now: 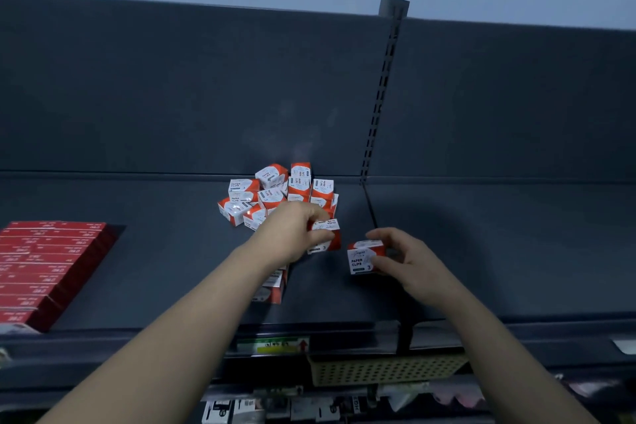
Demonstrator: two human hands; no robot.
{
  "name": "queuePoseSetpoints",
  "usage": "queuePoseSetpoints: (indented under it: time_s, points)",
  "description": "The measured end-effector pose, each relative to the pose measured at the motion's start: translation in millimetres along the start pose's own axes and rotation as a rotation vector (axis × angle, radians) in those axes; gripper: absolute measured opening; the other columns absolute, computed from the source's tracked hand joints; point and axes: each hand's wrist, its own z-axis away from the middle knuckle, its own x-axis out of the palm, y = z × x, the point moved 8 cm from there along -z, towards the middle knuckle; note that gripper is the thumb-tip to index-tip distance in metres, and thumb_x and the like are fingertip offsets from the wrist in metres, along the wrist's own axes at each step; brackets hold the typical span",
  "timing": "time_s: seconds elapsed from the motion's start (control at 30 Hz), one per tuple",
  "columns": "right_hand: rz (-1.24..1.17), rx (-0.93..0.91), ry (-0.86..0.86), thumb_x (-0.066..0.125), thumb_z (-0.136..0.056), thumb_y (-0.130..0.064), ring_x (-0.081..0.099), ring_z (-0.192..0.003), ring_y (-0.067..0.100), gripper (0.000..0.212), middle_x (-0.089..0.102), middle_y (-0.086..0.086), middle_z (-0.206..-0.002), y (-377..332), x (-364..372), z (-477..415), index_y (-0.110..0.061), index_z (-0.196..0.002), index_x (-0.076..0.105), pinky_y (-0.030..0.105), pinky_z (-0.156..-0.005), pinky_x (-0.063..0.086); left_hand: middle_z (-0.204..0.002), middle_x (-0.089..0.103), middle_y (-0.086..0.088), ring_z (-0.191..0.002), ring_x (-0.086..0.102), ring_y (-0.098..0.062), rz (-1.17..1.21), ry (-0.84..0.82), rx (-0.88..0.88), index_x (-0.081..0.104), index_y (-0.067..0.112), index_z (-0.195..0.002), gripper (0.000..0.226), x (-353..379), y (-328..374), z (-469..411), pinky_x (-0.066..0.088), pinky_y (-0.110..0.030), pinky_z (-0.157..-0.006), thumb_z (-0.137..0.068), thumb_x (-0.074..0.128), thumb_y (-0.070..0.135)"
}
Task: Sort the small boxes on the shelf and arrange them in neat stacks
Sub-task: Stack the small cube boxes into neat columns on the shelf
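On the dark shelf (155, 251), a paper clip box (325, 237) is gripped by the curled fingers (321, 235) of the left hand (292, 234), just near of the jumbled pile (272, 196). To its right, a second box (364, 258) is pinched, fingers clamped on it, by the right hand (409, 265). Flat red boxes (44, 265) are stacked at the near left.

Glossy cardboard boxes (275, 194) lie on matt metal shelf (137, 251).

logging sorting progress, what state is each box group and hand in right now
left hand, pinches tilted paper clip box
right hand, grips upright paper clip box
loose pile, jumbled against the back panel
short stack, neat, partly hidden by left forearm
flat red boxes, in tidy stacked rows
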Motion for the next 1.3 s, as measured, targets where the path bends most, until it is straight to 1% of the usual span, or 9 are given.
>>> queuePoseSetpoints:
  time_s: [0.17,0.3,0.37,0.5,0.67,0.77,0.83,0.93,1.3]
  points:
    - [0.135,-0.037,-0.006,0.072,-0.083,-0.017,0.063,-0.094,-0.001,0.027,0.067,-0.012,-0.103,0.3,9.8,5.0,-0.033,-0.1,0.06,0.018,-0.083,0.05,-0.078,0.066,0.003,-0.075,0.061,-0.016,-0.22,-0.121,0.031,0.07,0.023,-0.107,0.022,16.7,2.2,5.5,0.052,-0.033,-0.072,-0.088,0.063,0.033]
    - [0.143,-0.078,0.001,0.078,-0.077,-0.018,0.064,-0.09,0.005,0.03,0.067,-0.009,-0.099,-0.9,17.3,4.6,-0.033,-0.097,0.063,0.026,-0.083,0.052,-0.11,0.07,0.008,-0.107,0.059,-0.017,-0.22,-0.15,0.017,0.065,0.033,-0.118,0.026,16.4,-5.9,6.8,0.041,-0.036,-0.102,-0.095,0.053,0.031]
    - [0.127,-0.084,-0.008,0.08,-0.074,-0.019,0.064,-0.084,0.009,0.032,0.068,-0.007,-0.096,-2.6,25.0,1.5,-0.032,-0.098,0.062,0.028,-0.078,0.054,-0.123,0.063,0.009,-0.116,0.055,-0.014,-0.122,-0.153,-0.015,0.06,0.03,-0.126,0.031,13.2,-7.6,9.6,0.039,-0.025,-0.1,-0.096,0.053,0.025]
    - [0.099,-0.103,0.004,0.082,-0.07,-0.016,0.057,-0.072,0.005,0.056,0.055,-0.004,-0.107,-8.2,38.8,-6.5,-0.035,-0.114,0.052,0.021,-0.067,0.05,-0.114,0.064,0.0,-0.107,0.057,-0.019,-0.154,0.005,0.027,0.063,0.018,-0.121,0.028,-9.7,-10.2,18.5,0.046,-0.034,-0.092,-0.097,0.049,0.02]
    - [0.276,-0.071,-0.081,0.078,-0.076,-0.03,0.055,-0.084,0.001,0.083,0.032,-0.019,-0.131,-12.9,53.7,-18.1,-0.039,-0.143,0.029,0.02,-0.083,0.048,-0.127,0.057,-0.002,-0.119,0.046,-0.023,-0.266,0.052,-0.024,0.055,0.016,-0.128,0.034,-18.5,-44.1,36.2,0.037,-0.037,-0.103,-0.099,0.043,0.029]
    - [0.237,-0.048,-0.152,0.078,-0.077,-0.027,0.057,-0.1,-0.002,0.07,0.053,-0.017,-0.127,-15.2,65.0,-22.6,-0.031,-0.138,0.043,0.026,-0.095,0.047,-0.143,0.044,-0.001,-0.133,0.033,-0.023,-0.287,0.0,-0.073,0.042,0.019,-0.14,0.044,-11.9,-53.8,41.0,0.027,-0.036,-0.111,-0.1,0.038,0.035]
    - [0.184,-0.035,-0.183,0.078,-0.076,-0.021,0.061,-0.093,-0.007,0.054,0.065,-0.017,-0.11,-19.8,69.2,-21.1,-0.031,-0.123,0.053,0.019,-0.084,0.049,-0.148,0.038,0.0,-0.137,0.027,-0.023,-0.268,-0.029,-0.083,0.035,0.021,-0.144,0.047,-7.4,-57.2,41.2,0.021,-0.037,-0.114,-0.1,0.036,0.037]
    - [0.213,0.01,-0.198,0.082,-0.072,-0.023,0.062,-0.09,-0.006,0.055,0.065,-0.017,-0.105,-22.2,69.2,-16.2,-0.037,-0.117,0.054,0.014,-0.078,0.047,-0.147,0.037,0.0,-0.136,0.024,-0.022,-0.241,-0.026,-0.076,0.032,0.022,-0.145,0.047,-3.7,-58.3,44.9,0.016,-0.036,-0.114,-0.101,0.034,0.036]
    - [0.196,0.081,-0.305,0.086,-0.064,-0.022,0.065,-0.094,0.005,0.06,0.067,-0.012,-0.104,-26.5,80.2,11.9,-0.039,-0.113,0.056,0.03,-0.089,0.053,-0.14,0.04,0.008,-0.128,0.019,-0.014,-0.068,0.023,-0.07,0.038,0.027,-0.137,0.038,-0.5,-44.7,76.2,0.022,-0.033,-0.105,-0.099,0.037,0.035]
